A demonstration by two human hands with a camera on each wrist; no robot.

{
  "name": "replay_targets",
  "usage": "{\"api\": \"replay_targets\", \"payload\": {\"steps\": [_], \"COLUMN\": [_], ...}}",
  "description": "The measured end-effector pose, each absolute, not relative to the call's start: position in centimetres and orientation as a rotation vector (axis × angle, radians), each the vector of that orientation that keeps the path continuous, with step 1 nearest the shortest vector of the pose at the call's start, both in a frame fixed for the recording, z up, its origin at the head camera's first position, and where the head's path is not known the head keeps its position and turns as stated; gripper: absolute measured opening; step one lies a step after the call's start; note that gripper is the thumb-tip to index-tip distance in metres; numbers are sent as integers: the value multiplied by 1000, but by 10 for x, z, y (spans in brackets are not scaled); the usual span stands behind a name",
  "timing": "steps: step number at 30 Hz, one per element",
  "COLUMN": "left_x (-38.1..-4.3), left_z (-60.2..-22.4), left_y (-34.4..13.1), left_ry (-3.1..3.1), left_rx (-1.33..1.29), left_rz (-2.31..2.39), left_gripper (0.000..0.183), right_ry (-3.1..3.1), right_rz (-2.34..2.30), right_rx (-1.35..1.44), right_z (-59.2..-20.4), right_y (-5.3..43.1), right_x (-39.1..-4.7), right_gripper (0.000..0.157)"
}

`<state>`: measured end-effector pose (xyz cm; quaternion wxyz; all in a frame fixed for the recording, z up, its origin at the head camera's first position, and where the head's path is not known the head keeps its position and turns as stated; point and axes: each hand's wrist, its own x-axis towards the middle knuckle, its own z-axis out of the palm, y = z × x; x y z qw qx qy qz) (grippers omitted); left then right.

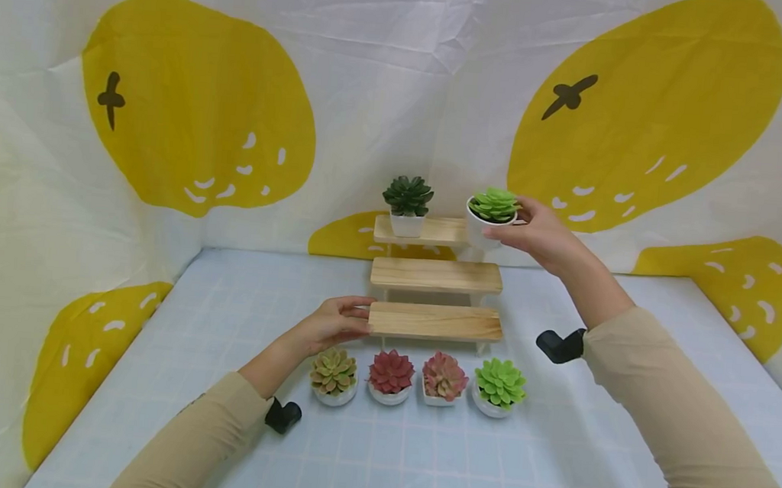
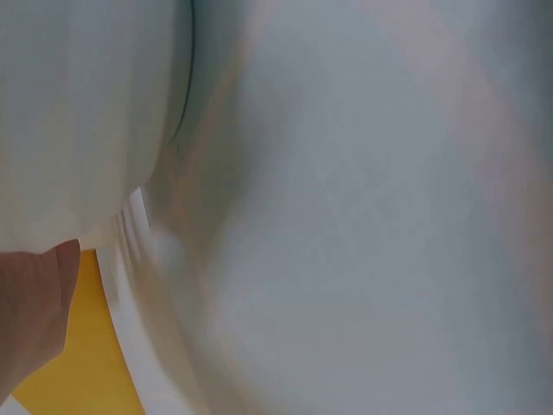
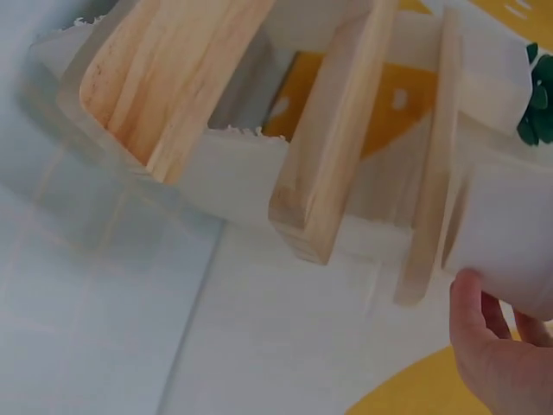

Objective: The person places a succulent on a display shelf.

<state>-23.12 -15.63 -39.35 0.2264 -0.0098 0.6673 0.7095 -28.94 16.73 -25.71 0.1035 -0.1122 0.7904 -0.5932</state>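
Note:
My right hand (image 1: 536,236) grips a white round pot with a bright green succulent (image 1: 494,204) at the right end of the top tier of a three-tier wooden stand (image 1: 437,276). In the right wrist view, fingertips hold the white pot (image 3: 510,238) right by the end of the top board (image 3: 429,173). A dark green succulent in a square white pot (image 1: 408,205) stands on that tier's left end. My left hand (image 1: 329,325) holds the left end of the lowest board (image 1: 436,322). A white rounded surface (image 2: 82,112) fills the left wrist view's upper left.
In front of the stand, a row on the checked cloth (image 1: 401,459) holds a yellow-green succulent (image 1: 333,371), a dark red one (image 1: 391,373), a pink one (image 1: 445,377) and a bright green one (image 1: 500,383). A white curtain with yellow fruit prints (image 1: 374,105) hangs behind.

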Motion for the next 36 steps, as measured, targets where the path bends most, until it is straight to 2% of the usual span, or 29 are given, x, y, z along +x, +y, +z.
{"api": "replay_targets", "payload": {"steps": [27,36], "left_x": [-231,-231], "left_z": [-397,-395], "left_y": [-153,-156], "left_ry": [1859,1851], "left_rx": [-44,-23], "left_rz": [1927,1945], "left_gripper": [55,56], "right_ry": [2326,2308], "right_rz": [-1772,-1819], "right_rx": [-252,-228], "right_z": [-260,-261], "right_y": [144,138], "right_x": [-310,-314], "right_gripper": [75,78]}}
